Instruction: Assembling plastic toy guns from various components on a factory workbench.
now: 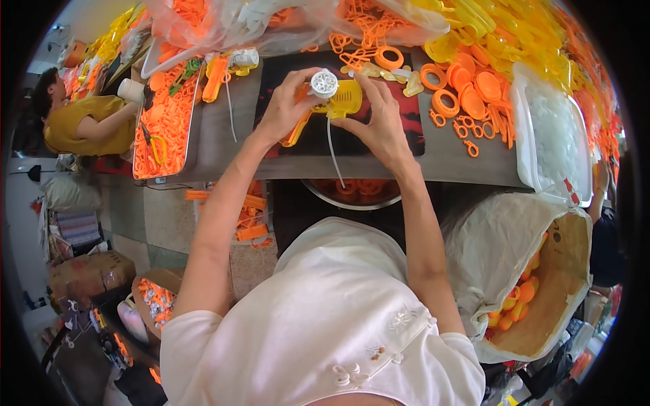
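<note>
Above a dark mat (284, 78) on the table, my hands hold a yellow and orange toy bubble gun (347, 98). My left hand (284, 111) is closed around its side, next to a round white nozzle (324, 84) with several holes. The fingers of my right hand (384, 125) are curved around the yellow body, thumb below and index finger above. From the gun a thin white tube (333, 154) hangs past the table's edge. Small pale yellow clear parts (376, 70) lie just behind my right hand.
A similar toy gun (217, 76) lies left, beside a tray (198, 128) of orange parts and scissors (158, 147). Orange rings and discs (467, 84) and a white bin (523, 128) of clear parts lie right. A lined carton (572, 271) stands below. Another person (88, 128) sits far left.
</note>
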`<state>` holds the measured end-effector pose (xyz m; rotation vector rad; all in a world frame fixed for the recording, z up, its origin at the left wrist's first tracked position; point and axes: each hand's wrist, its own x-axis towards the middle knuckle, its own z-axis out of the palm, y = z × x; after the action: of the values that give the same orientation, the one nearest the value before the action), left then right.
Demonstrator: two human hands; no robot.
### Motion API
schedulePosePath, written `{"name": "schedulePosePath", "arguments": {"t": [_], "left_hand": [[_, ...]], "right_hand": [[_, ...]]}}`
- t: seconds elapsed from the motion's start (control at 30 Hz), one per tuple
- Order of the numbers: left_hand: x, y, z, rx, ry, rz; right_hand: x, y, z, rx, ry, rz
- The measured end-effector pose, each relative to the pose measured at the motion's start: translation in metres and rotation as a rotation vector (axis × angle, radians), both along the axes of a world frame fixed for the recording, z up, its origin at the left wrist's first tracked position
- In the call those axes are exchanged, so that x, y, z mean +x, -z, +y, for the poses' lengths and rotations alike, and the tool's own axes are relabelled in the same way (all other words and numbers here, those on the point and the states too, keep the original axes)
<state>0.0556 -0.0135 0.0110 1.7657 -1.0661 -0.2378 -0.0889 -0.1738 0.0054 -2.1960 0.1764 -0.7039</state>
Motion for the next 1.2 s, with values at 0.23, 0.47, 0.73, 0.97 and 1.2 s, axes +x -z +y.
{"name": "schedulePosePath", "arguments": {"t": [0.23,0.47,0.73,0.97,1.2], "left_hand": [[0.006,-0.038,-0.010,0.091,0.164,-0.184],[0.018,-0.051,-0.017,0.220,0.328,-0.249],[0.015,-0.057,-0.024,0.282,0.369,-0.321],[0.000,-0.060,-0.025,0.150,0.222,-0.584],[-0.002,-0.061,-0.022,0.148,0.232,-0.619]], "right_hand": [[0.001,-0.022,-0.007,0.054,-0.046,0.057],[0.001,-0.032,-0.011,0.124,-0.060,0.122],[0.002,-0.032,-0.012,0.175,-0.071,0.111],[0.007,-0.022,-0.005,0.202,-0.018,-0.006],[0.007,-0.030,0.005,0.211,0.016,0.031]]}}
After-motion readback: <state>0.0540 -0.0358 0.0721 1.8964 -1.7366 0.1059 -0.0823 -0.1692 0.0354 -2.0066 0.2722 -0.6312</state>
